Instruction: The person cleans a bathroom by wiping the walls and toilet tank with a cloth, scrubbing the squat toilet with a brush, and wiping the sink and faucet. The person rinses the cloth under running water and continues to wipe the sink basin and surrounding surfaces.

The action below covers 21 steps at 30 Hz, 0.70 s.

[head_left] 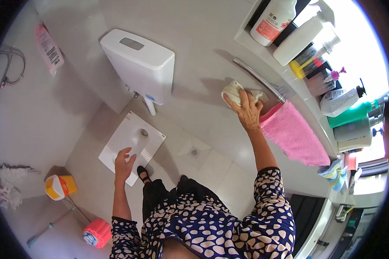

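Holding a cream cloth (232,90) in the right hand (248,114), at the grey wall (203,47), toward two o'clock from the middle of the view. Closed partway there, with the grip bent over the cloth and the fingers spread across it; cannot tell how hard pressed. Near a chrome bar (256,76) along the wall, and close to a pink towel (294,134) hanging at three o'clock.

Hovering at eight o'clock with the left hand (124,163), in front of part of the squat toilet (132,140) in this view, with the grip half open, curved between thumb and fingers, and holding nothing. Well apart from the cloth.

Look to two o'clock for a ledge (268,60) bearing a row of bottles (297,39), some pump-topped. Find at eleven o'clock a white flush tank (138,64) on the wall, and at ten o'clock a pink packet (49,49). See a floor drain (193,152) at six o'clock, near the middle; at eight o'clock, toward the rim, a yellow and white container (60,186); between seven and eight, a red tub (98,233).
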Each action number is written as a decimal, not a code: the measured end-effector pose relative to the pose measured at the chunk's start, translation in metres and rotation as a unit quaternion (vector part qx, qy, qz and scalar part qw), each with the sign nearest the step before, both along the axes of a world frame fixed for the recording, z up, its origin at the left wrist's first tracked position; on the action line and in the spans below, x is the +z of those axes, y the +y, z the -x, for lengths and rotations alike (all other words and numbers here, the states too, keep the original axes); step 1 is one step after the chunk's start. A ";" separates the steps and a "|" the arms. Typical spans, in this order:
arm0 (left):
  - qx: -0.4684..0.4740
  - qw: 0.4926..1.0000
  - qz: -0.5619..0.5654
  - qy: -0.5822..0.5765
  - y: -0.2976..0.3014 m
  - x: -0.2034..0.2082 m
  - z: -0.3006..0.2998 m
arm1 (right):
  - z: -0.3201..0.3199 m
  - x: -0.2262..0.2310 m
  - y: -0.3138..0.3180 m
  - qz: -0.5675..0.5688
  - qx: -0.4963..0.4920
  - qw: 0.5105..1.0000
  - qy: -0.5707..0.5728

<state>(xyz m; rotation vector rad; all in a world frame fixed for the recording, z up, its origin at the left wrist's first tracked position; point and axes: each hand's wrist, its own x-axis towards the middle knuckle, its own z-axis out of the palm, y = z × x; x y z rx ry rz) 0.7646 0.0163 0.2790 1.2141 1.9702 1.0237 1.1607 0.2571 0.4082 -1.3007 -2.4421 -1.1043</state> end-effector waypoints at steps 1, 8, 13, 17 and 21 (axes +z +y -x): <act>0.003 1.000 0.016 -0.007 -0.005 0.001 -0.011 | -0.009 -0.003 -0.005 -0.011 0.000 1.000 0.013; 0.016 0.998 0.064 -0.014 -0.044 0.005 -0.048 | 0.010 -0.001 0.013 -0.042 0.030 0.991 0.124; -0.007 0.994 0.099 -0.038 -0.052 -0.008 -0.063 | 0.083 -0.001 0.061 -0.068 0.078 0.991 0.084; -0.045 0.992 0.093 -0.066 -0.058 -0.031 -0.059 | 0.079 -0.029 0.069 -0.079 0.157 0.984 0.022; -0.099 0.987 0.115 -0.055 -0.040 -0.017 -0.060 | 0.026 -0.023 0.026 -0.023 0.048 0.998 0.042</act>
